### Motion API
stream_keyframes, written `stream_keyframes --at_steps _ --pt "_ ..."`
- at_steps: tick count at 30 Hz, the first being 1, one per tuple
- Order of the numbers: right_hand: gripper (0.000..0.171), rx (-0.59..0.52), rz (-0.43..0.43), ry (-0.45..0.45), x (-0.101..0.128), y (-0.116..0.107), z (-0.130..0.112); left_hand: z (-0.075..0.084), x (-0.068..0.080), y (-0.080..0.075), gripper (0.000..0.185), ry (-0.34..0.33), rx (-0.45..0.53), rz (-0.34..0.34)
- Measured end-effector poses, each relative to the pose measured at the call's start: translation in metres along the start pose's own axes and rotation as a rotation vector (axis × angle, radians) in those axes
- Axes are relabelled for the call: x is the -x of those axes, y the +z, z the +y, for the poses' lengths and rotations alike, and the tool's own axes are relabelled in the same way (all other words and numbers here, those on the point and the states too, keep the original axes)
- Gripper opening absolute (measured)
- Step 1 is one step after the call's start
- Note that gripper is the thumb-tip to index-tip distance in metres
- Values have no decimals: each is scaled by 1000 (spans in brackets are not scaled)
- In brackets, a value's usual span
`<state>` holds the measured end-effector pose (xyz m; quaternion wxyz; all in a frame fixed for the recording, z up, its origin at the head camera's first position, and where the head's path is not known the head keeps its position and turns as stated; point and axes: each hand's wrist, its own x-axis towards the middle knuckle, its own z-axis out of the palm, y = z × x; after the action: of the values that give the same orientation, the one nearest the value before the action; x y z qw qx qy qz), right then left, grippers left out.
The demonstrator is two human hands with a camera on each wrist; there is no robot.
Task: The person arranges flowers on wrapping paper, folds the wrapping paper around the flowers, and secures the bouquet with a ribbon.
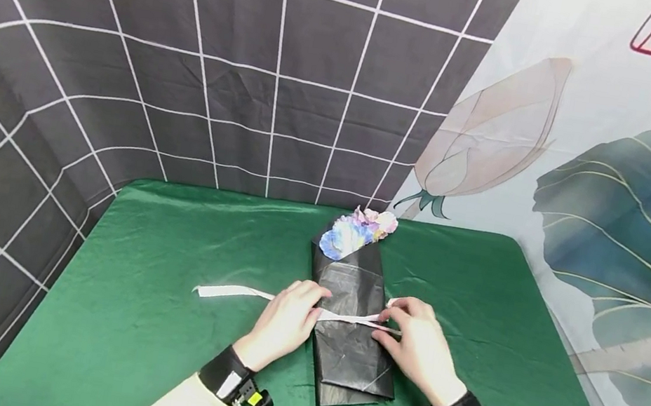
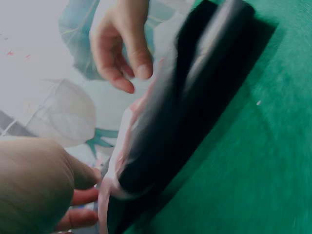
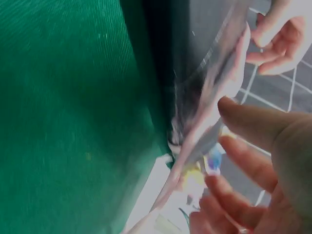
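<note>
A bouquet in black wrapping paper (image 1: 353, 321) lies lengthwise on the green table (image 1: 154, 318), with blue, pink and white flowers (image 1: 355, 233) at its far end. A pale ribbon (image 1: 345, 318) runs across the middle of the wrap, and its loose tail (image 1: 228, 292) trails to the left. My left hand (image 1: 314, 303) pinches the ribbon at the wrap's left edge. At the right edge my right hand (image 1: 387, 326) pinches the other end. The left wrist view is blurred but shows the wrap (image 2: 195, 102), the ribbon (image 2: 119, 151) and the right hand (image 2: 122, 48). The right wrist view shows the ribbon (image 3: 209, 122) by my right fingers (image 3: 253, 122).
A dark gridded cloth (image 1: 227, 59) hangs behind and to the left of the table. A pale cloth printed with leaves and a bud (image 1: 611, 177) hangs on the right. The table's far edge lies just beyond the flowers.
</note>
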<state>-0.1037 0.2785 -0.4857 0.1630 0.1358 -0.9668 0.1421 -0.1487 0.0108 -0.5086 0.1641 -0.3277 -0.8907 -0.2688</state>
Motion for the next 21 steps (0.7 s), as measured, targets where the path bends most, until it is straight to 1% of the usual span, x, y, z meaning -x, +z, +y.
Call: stream_keyframes --at_steps 1,3,8,11,15,21 --pt "26 -10 -17 -37 -1 3 -1 2 -1 3 26 9 -15 7" --pt "21 -12 -42 -83 -2 8 -3 4 -1 7 22 22 -54 22" --pt "20 -2 -53 -127 -5 17 -6 3 1 10 10 40 -152 25" --pt "20 -16 -57 -135 -7 19 -9 2 2 10 9 40 -185 15" --pt "16 -45 -69 -123 -12 19 -11 -1 2 9 12 15 -216 13" --pt "16 -48 -42 -112 -16 18 -13 -6 5 5 15 -28 -184 32"
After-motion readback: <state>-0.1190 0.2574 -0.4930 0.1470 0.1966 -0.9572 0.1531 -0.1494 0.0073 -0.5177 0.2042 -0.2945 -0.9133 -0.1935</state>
